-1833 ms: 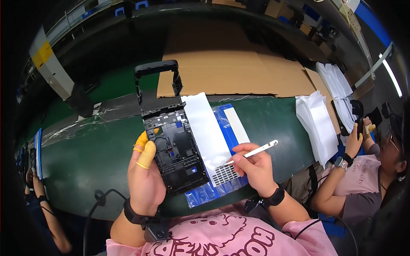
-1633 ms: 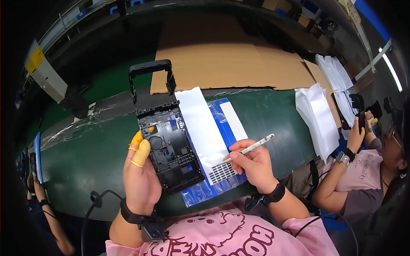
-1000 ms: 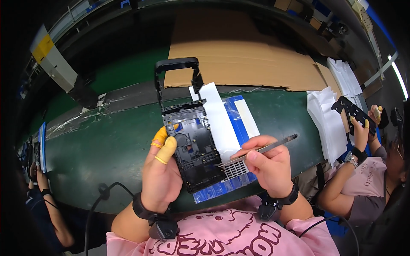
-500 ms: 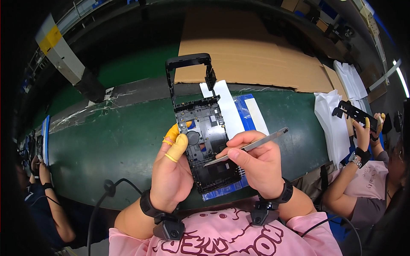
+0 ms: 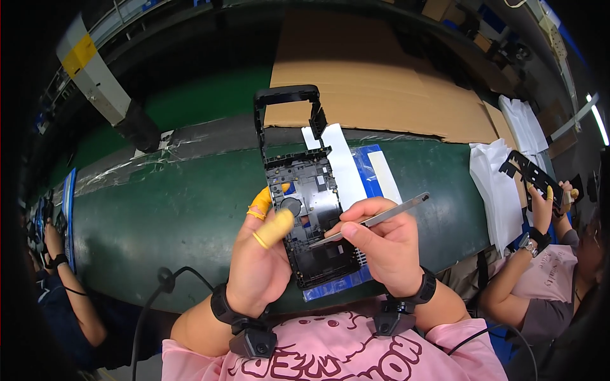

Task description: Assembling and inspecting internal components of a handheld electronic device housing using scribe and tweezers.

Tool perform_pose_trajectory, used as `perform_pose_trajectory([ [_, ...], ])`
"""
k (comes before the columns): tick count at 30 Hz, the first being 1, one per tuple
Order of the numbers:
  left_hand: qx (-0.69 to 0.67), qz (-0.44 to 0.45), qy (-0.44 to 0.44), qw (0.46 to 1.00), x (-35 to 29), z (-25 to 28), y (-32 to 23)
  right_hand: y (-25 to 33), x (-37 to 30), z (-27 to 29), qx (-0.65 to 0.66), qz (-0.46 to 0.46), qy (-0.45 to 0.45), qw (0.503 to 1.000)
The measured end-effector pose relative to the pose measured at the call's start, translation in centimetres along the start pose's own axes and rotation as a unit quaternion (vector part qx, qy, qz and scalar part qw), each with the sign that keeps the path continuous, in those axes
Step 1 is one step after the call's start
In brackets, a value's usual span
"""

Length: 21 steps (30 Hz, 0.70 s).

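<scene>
The green counter (image 5: 159, 228) is extending beneath your work, with a brown cardboard sheet (image 5: 368, 82) lying at its far side. Above the counter's near side, the black housing (image 5: 324, 257) is resting in your left hand (image 5: 260, 270), whose yellow-capped fingers are gripping its left edge, the thumb blurred. Your right hand (image 5: 387, 244) is pinching the metal tweezers (image 5: 397, 210), their tip pointing at the housing's lower section; contact there cannot be told.
</scene>
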<state>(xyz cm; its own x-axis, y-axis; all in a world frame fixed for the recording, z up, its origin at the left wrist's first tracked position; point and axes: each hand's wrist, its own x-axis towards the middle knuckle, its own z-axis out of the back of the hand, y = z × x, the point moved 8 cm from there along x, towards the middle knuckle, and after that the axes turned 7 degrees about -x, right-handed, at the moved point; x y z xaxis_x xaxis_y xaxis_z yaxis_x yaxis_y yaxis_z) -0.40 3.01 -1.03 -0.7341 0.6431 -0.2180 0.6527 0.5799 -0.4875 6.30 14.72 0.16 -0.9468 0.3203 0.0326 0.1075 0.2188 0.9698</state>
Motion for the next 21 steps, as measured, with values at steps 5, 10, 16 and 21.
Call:
perform_pose_trajectory([
  [5,0.081,-0.004,0.029,0.996,0.2,-0.6,0.2,0.2,0.0,0.3,0.0,0.006,-0.004,1.0],
  [10,0.119,-0.04,0.035,0.991,-0.3,-0.9,-0.2,1.1,-0.3,1.6,-0.023,-0.01,-0.021,0.999],
  [16,0.078,-0.114,0.023,0.99,-0.1,-0.4,-2.7,0.6,-1.8,6.9,-0.109,0.002,-0.13,0.986],
  [21,0.005,-0.123,0.006,0.992,0.2,-0.2,-3.0,-2.0,-2.6,6.9,-0.125,-0.066,-0.091,0.986],
])
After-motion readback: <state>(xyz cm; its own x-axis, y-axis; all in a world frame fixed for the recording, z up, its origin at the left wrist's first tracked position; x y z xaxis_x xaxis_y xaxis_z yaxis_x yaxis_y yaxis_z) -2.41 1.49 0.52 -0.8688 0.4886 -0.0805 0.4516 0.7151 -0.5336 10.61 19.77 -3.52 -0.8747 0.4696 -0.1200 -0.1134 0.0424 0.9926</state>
